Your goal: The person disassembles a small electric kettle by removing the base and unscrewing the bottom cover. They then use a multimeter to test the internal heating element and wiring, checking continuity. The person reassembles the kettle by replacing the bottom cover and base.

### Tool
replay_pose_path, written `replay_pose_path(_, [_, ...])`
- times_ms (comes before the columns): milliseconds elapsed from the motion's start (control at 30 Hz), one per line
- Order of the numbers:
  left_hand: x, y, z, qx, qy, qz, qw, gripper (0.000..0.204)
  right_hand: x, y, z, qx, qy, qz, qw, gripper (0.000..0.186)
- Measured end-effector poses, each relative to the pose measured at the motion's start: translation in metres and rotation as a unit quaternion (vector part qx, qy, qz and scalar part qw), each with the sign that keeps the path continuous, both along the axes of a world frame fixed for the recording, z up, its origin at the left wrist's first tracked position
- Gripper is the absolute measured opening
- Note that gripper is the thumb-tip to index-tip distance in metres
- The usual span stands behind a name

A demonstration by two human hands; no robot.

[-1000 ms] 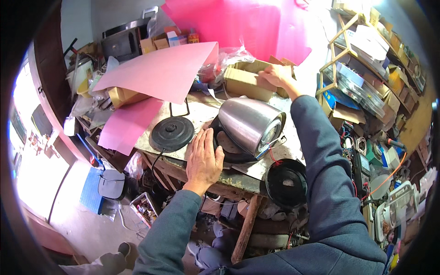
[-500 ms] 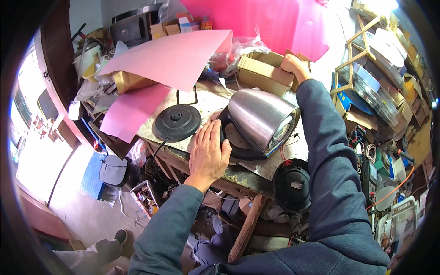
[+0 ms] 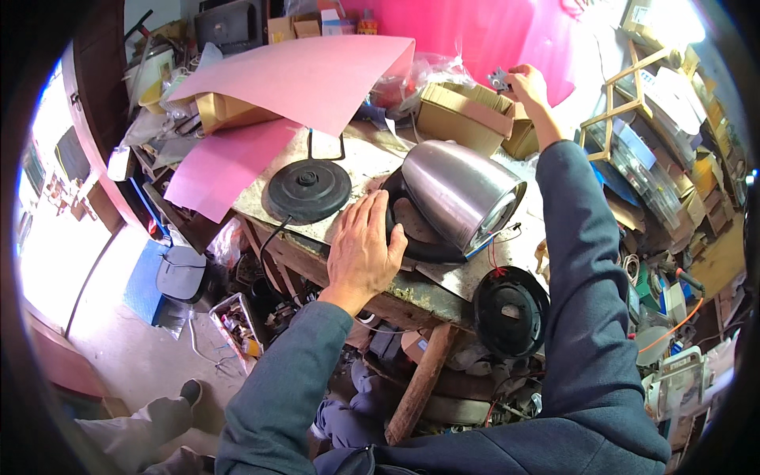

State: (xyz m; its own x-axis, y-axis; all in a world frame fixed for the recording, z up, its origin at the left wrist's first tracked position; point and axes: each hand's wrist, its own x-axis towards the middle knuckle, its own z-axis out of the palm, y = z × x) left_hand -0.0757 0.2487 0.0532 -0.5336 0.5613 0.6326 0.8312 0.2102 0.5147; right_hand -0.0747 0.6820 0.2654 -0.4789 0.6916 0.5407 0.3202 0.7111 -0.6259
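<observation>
A stainless-steel electric kettle (image 3: 453, 188) lies on its side on the worktable (image 3: 372, 178), its black handle (image 3: 434, 253) toward me. My left hand (image 3: 360, 249) rests flat, fingers stretched, at the table's front edge beside the handle. To its left sits the round black power base (image 3: 309, 191) with its cord. Beyond the kettle, my right hand (image 3: 529, 85) is raised above an open cardboard box (image 3: 467, 119), pinching a small grey metal part (image 3: 499, 79) whose kind I cannot make out. A round black kettle bottom cover (image 3: 511, 313) is at the near edge, by red wires from the kettle.
Pink sheets (image 3: 293, 79) cover the table's left and back. Shelving with papers and plastic cases (image 3: 641, 162) crowds the right. A blue panel (image 3: 152, 293) and a small bin of scraps (image 3: 239, 328) are on the left floor. Another person's shoe (image 3: 191, 391) shows at lower left.
My right hand has risen out of the cardboard box and now shows a small grey metal part. The left hand stays beside the kettle. The view has shifted slightly.
</observation>
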Motion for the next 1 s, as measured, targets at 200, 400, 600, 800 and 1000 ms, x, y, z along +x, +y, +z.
replay_pose_path(200, [0.004,0.008,-0.001,0.009,-0.002,0.008,1.000,0.059,0.033,-0.130,0.044,-0.169,-0.138,0.343,0.914,0.033])
replay_pose_path(400, [-0.001,-0.001,-0.003,0.028,0.008,0.022,0.999,0.055,-0.027,-0.299,0.008,-0.047,-0.376,0.484,0.789,0.032])
replay_pose_path(600, [0.003,0.004,-0.006,0.053,0.008,0.016,0.998,0.056,-0.091,-0.342,-0.083,-0.106,-0.307,0.407,0.854,0.027])
replay_pose_path(800, [-0.001,0.002,-0.009,0.050,0.013,0.023,0.998,0.053,-0.110,-0.327,-0.106,-0.151,-0.306,0.325,0.882,0.027])
replay_pose_path(1000, [0.000,0.002,-0.011,0.050,0.037,0.023,0.998,0.049,-0.105,-0.315,-0.112,-0.050,-0.337,0.332,0.880,0.026])
